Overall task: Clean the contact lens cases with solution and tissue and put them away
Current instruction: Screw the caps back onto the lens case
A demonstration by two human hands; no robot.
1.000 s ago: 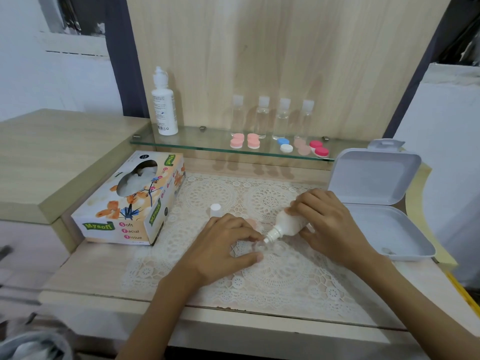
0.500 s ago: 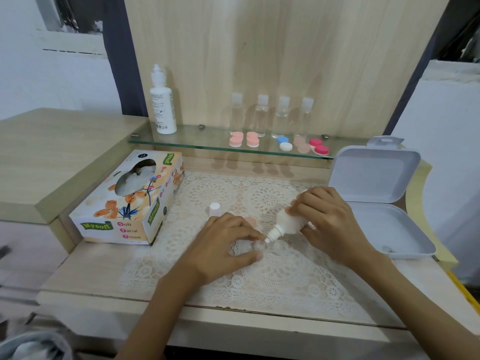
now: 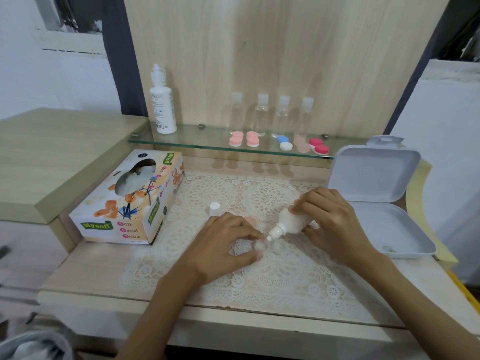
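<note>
My right hand [image 3: 331, 222] grips a small white solution bottle [image 3: 289, 222], tilted with its nozzle pointing down-left at a clear lens case [image 3: 262, 246] on the lace mat. My left hand [image 3: 223, 248] pinches that clear case between thumb and forefinger and holds it on the mat. The bottle's white cap [image 3: 214, 207] stands on the mat behind my left hand. A peach case lid [image 3: 250, 221] shows partly behind my left fingers. A tissue box [image 3: 130, 201] lies at the left.
An open grey storage box [image 3: 379, 203] sits at the right. The glass shelf [image 3: 181, 142] carries a tall white bottle [image 3: 162, 102], several small clear bottles [image 3: 261, 114] and several coloured lens cases [image 3: 283, 142]. A raised wooden side surface [image 3: 52, 152] borders the left.
Both hands have stayed in place over the mat. The bottle remains tilted with its nozzle at the clear case; only the camera view has shifted slightly.
</note>
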